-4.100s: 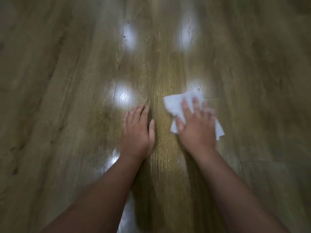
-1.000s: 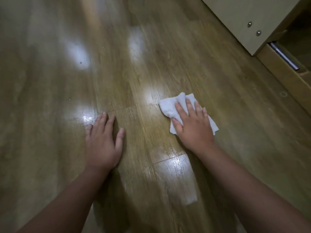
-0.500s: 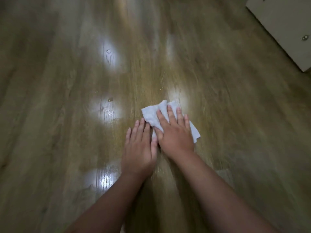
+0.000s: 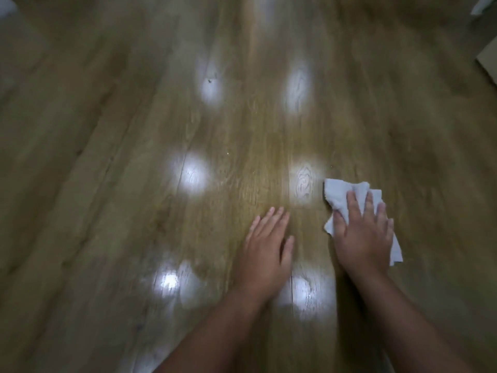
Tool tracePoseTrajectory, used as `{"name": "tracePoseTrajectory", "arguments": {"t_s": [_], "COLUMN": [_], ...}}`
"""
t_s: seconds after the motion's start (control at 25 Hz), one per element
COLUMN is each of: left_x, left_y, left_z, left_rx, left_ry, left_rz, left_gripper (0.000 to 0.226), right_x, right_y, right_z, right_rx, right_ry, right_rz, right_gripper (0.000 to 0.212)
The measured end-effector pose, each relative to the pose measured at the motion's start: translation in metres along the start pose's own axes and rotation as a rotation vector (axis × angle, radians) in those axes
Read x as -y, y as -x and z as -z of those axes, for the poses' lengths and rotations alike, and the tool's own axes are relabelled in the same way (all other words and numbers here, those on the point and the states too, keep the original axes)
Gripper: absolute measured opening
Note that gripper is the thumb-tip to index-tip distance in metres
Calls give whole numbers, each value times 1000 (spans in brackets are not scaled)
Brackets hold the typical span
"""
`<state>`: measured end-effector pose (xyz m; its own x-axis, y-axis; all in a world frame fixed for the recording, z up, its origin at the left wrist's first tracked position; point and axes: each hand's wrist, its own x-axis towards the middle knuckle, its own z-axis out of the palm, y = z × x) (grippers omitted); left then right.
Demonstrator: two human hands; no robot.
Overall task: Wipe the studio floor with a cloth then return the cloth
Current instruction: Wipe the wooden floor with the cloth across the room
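**Head view: wiping step in hand**

Head camera showed the right hand (image 4: pixel 363 238) pressing the cloth (image 4: pixel 341 192) flat on the floor (image 4: pixel 134 184), fingers straight and spread, not curled round the fabric. The left hand (image 4: pixel 266 251) rested palm-down on bare floor just left of the cloth, apart from it, fingers straight and relaxed, holding nothing (it appeared to serve as a brace).

Step in hand, by judgement: the wiping stage. The cloth was on the floor under the right palm, right of centre, with its far edge and right corner showing past the fingers. The return of the cloth was not yet begun.

The next move probably called for steady downward pressure while the cloth slid over unwiped boards; a small dark speck (image 4: pixel 209 81) lay well ahead, inside a glare patch.

Count:
- Cloths: one.
- Hands: two.
- Glare patches: six, in two rows.
- Specks: one plainly visible.
- Pale objects at the right edge: two, too cropped to identify.
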<state>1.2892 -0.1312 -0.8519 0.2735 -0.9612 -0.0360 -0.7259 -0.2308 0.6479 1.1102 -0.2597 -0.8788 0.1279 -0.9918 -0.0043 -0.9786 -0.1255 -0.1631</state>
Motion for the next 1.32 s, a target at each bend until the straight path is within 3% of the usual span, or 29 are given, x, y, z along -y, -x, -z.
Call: {"name": "tracePoseTrajectory", "arguments": {"t_s": [0.12,0.2,0.44,0.88,1.16,1.24,1.32], "left_x": [79,111,107,108,112,112,113], "left_y": [-6,0,28,24,21,21,21], "left_z": [56,77,67,66,65,63,61], "left_rx": [-171,-171,-86,-201,-192,-203,-247], "left_ry": [-180,-230,-309,-337,-372,-362,-360], "left_rz": [52,120,140,170,190,197,209], "left_gripper": [55,57,59,54,58,58,58], "right_x": [2,4,8,-1,42,84,135], "right_y": [-1,-1,1,-4,-104,-106,-73], "right_z": [-2,0,4,-1,2,-4,-16], "right_rx": [-18,-19,33,70,97,120,165], "right_ry": [-15,-19,5,20,-51,-60,-63], "right_rz": [36,26,8,35,-147,-5,272], "right_gripper": [62,62,63,66,72,70,67]}}
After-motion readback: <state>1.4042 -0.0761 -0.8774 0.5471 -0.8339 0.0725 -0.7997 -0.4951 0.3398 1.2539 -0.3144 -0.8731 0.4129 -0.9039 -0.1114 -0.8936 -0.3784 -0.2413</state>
